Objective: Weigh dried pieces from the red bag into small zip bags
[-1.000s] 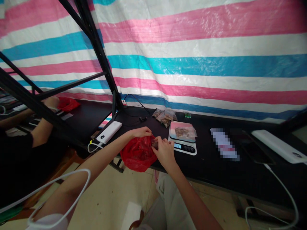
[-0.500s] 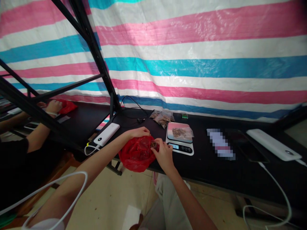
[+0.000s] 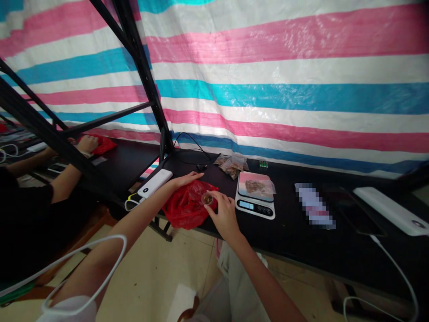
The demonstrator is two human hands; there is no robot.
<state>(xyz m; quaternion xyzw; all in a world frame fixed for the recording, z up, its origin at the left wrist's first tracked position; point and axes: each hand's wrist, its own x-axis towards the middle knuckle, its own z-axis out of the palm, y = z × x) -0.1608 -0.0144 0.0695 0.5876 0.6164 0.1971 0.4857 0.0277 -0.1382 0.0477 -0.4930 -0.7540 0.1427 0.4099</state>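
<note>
My right hand (image 3: 221, 210) pinches a small clear plastic cup (image 3: 207, 198) between thumb and fingers; brown bits lie inside it. The cup is over the right side of a crumpled red plastic bag (image 3: 181, 210) at the table's front edge. At the bag's far rim rests my left hand (image 3: 188, 179), fingers stretched out to the right; its thumb is hidden. Right of my right hand is a white kitchen scale (image 3: 238, 210) with a lit display. On its plate lies a clear zip bag (image 3: 259, 187) of brown bits.
Several filled zip bags (image 3: 233, 167) lie behind the scale, beside green batteries (image 3: 263, 164). A white power bank (image 3: 156, 183) is at left. Farther right are a blurred-out phone (image 3: 314, 205), a dark phone (image 3: 355, 212) and another power bank (image 3: 390, 210). A co-worker's hand (image 3: 87, 144) works beyond the black frame (image 3: 147, 85).
My right hand has moved the cup left, farther over the red bag, and tilted its mouth more toward me. My left hand's fingers have straightened, and the bag's rim has sunk. The view shifted slightly.
</note>
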